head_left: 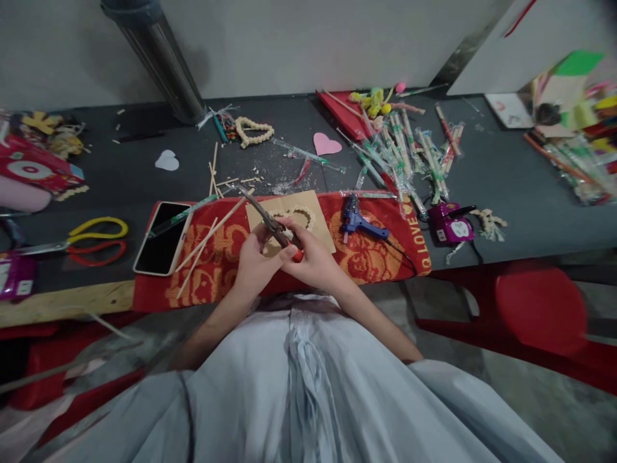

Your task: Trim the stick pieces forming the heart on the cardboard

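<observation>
A pair of pliers [270, 220] with red handles points up and left, its jaws beside a thin wooden stick [214, 233]. My right hand [314, 258] is closed around the handles. From the other side my left hand [258, 262] is closed too, its thumb lying against a handle; its fingertips are partly hidden. Under and beyond my hands lies a brown card [324, 236] bearing a heart outline made of small pale pieces [304, 211]. The card rests on a red and orange towel [226, 276]. A blue glue gun [361, 222] lies right of the card.
A phone [164, 241] and scissors [96, 243] lie left. Wrapped chopsticks [400, 148] pile up behind the glue gun. A finished-looking heart frame [253, 132], a pink paper heart [326, 144] and white crumbs sit farther back. A red stool [540, 308] stands at right.
</observation>
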{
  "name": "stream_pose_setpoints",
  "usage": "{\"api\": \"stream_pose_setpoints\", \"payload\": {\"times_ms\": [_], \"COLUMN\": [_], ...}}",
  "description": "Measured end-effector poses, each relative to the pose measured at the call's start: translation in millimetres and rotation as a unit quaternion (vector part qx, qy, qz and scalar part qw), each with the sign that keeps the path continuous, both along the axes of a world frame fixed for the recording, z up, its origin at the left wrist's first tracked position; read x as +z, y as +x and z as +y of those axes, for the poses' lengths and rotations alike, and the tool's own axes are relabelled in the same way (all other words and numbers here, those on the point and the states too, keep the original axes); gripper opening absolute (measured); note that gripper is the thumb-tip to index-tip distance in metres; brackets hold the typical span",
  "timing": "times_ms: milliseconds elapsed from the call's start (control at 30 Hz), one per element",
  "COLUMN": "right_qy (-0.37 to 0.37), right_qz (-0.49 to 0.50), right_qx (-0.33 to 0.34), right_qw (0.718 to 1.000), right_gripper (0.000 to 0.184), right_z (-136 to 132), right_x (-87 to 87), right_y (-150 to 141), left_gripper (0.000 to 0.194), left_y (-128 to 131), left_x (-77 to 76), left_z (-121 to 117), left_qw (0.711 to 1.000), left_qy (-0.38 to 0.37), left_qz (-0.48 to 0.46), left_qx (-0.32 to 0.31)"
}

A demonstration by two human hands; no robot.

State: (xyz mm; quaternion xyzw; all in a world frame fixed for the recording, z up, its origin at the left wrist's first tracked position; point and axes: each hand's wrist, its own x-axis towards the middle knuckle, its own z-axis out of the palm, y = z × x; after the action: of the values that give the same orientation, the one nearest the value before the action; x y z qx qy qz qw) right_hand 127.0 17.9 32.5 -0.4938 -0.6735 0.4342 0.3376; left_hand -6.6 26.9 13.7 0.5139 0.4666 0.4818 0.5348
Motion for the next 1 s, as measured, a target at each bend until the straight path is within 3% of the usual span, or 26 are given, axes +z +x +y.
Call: {"api": "stream_pose_setpoints", "payload": {"times_ms": [133, 233, 333, 433, 600, 800, 1000], "right_qy": [-0.015, 0.007, 0.006, 0.012, 0.021, 0.021, 0.02], "right_qz": [-0.139, -0.213, -0.257, -0.276, -0.286, -0.297, -0.28], "right_qx": [-0.065, -0.099, -0.097, -0.083, -0.064, -0.054, -0.029], "right_qw": [0.988, 0.972, 0.962, 0.957, 0.956, 0.953, 0.959], "right_gripper": [0.035, 0.035, 0.037, 0.039, 0.032, 0.023, 0.025], "right_z": [3, 5, 4, 0, -7, -10, -10], "right_x": [-1.2, -3.8, -4.8, -3.7, -1.8, -4.8, -1.1], "right_y": [1, 7, 14, 20, 24, 28, 32], "left_gripper": [0.05, 0.044, 0.032, 0.029, 0.027, 0.028, 0.028], "left_y": [-2, -13, -25, -33, -37, -40, -44], "left_x": [9.0, 19.2, 28.3, 30.8, 20.4, 8.3, 7.2], "left_z": [-3, -8, -10, -5, 4, 2, 1], "left_qw": [0.998, 0.979, 0.924, 0.867, 0.853, 0.84, 0.842], "left_qy": [0.007, -0.006, 0.09, 0.19, 0.208, 0.226, 0.237], "left_qz": [0.048, 0.201, 0.362, 0.431, 0.467, 0.479, 0.474], "left_qx": [-0.034, -0.043, 0.078, 0.161, 0.108, 0.117, 0.103]}}
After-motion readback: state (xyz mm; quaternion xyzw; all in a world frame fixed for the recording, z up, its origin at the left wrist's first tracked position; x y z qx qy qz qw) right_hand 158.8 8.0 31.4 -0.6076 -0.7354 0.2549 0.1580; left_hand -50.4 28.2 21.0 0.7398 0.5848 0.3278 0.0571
